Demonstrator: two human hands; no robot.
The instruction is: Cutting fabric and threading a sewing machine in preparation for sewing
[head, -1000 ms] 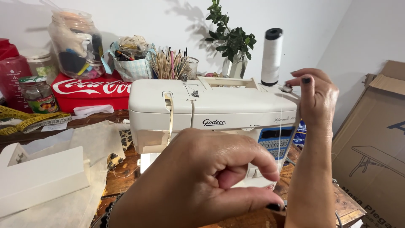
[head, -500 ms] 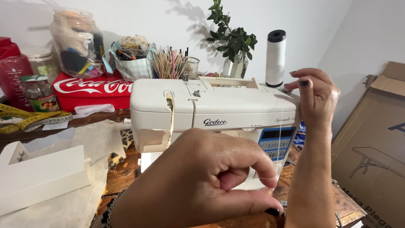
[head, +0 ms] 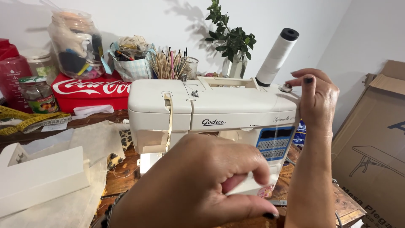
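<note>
**Two hands at a cream sewing machine, thread drawn taut**

A cream-white sewing machine with a blue button panel on its right end stands on a cluttered wooden table, in front of a red tin, glass jars and a small leafy plant. A tall white thread cone with a black cap rises, tilted, from the machine's top at the right.

The right hand is raised at the machine's upper right corner, fingers curled together beside a small metal knob, just next to the cone's base; whether they pinch the thread cannot be told. The left hand fills the foreground below the machine's body, fingers closed in a loose fist, thumb and forefinger pressed together. A fine thread runs down across the blue panel between the two hands, faint and hard to trace at either end.

Compared with half a second earlier, both hands hold nearly the same pose; the view has tipped slightly, so the cone appears more slanted.
</note>
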